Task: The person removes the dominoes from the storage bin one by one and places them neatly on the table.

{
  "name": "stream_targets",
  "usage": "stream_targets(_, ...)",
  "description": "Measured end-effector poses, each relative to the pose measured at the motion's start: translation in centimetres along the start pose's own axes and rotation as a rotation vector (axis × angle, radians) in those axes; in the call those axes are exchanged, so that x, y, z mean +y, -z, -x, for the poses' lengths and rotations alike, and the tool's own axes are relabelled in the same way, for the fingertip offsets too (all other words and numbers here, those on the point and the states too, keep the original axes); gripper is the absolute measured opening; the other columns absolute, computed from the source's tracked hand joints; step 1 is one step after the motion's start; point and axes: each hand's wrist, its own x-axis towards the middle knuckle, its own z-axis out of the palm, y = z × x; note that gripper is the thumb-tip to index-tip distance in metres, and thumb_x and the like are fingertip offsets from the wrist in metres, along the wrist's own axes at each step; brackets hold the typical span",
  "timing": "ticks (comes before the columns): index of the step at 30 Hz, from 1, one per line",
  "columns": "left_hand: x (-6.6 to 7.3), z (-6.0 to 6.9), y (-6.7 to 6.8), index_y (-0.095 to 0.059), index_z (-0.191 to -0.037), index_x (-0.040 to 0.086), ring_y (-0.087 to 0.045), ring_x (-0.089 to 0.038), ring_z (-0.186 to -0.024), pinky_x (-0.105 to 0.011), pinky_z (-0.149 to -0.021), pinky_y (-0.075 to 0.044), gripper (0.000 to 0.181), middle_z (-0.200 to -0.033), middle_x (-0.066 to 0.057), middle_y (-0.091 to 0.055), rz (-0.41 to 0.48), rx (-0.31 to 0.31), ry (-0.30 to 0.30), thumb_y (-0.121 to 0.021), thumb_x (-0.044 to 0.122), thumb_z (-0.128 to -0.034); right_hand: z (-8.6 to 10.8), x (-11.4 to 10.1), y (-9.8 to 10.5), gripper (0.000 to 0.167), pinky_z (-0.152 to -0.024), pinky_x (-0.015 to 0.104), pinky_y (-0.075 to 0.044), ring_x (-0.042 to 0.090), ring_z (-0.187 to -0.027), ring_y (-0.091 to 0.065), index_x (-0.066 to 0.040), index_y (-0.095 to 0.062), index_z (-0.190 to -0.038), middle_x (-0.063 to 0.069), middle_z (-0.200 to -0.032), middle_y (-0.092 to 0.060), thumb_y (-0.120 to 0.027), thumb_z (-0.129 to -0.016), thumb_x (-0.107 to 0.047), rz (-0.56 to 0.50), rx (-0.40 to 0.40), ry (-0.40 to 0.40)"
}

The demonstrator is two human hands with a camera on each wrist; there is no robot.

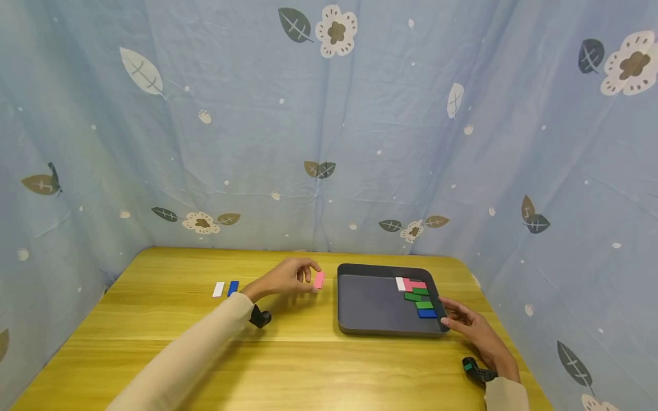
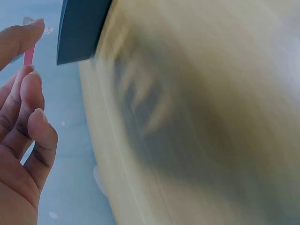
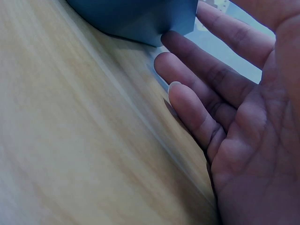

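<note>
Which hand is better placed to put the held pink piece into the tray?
Probably the left hand: it pinches the pink piece near the left side of the tray. The right hand is at the tray's right edge, holding no piece.

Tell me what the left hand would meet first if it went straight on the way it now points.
Most likely the near side of the dark tray, with the pink block pinched in the left hand arriving first. The hand's height is unclear, so it might pass over the rim.
</note>
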Motion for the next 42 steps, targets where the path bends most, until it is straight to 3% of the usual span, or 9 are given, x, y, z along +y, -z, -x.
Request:
stream_targets(13,-2.4,4.1,1.6,-0.068,-0.125,0.009,-0.057,-0.014,-0.069,-0.028,-0.065,-0.050,0.043,-0.086,0.003,-0.063,-0.020,0.056,0.063,-0.086,0.019,-0.0869,0.6,-0.4,-0.1,0.063,-0.093,0.036,-0.049,0.024,-0.114,-0.056,-0.018,-0.043,-0.158,0.017,-0.156,-0.042,-0.069,-0.101,-0.029,0.006,-0.012,0.030)
stream_targets(25,-4.8,7.7,3.2,-0.068,-0.124,0.004,-0.055,-0.013,-0.068,-0.028,-0.064,-0.048,0.042,-0.082,0.002,-0.062,-0.043,0.099,0.083,-0.085,0.016,-0.0874,0.4,0.0,-0.2,0.063,-0.092,0.033,-0.050,0.024,-0.113,-0.056,-0.019,-0.044,-0.157,0.016,-0.155,-0.044,-0.069,-0.101,-0.030,0.016,-0.003,0.053)
stream_targets(35,-6.0,10.2,4.3,-0.069,-0.122,0.005,-0.052,-0.013,-0.065,-0.027,-0.062,-0.045,0.042,-0.077,0.004,-0.059,-0.085,0.135,0.186,-0.086,0.015,-0.0858,0.4,0.2,-0.2,0.063,-0.092,0.033,-0.049,0.024,-0.114,-0.056,-0.019,-0.044,-0.157,0.015,-0.155,-0.044,-0.069,-0.101,-0.030,0.015,-0.005,0.042)
stream_targets(42,-6.7,12.0,5.1,-0.070,-0.122,0.002,-0.049,-0.012,-0.064,-0.027,-0.061,-0.043,0.042,-0.075,0.003,-0.058,-0.107,0.144,0.205,-0.086,0.016,-0.0861,0.5,0.2,-0.1,0.064,-0.093,0.032,-0.049,0.022,-0.114,-0.057,-0.020,-0.045,-0.157,0.015,-0.154,-0.045,-0.070,-0.100,-0.031,0.019,0.005,0.032)
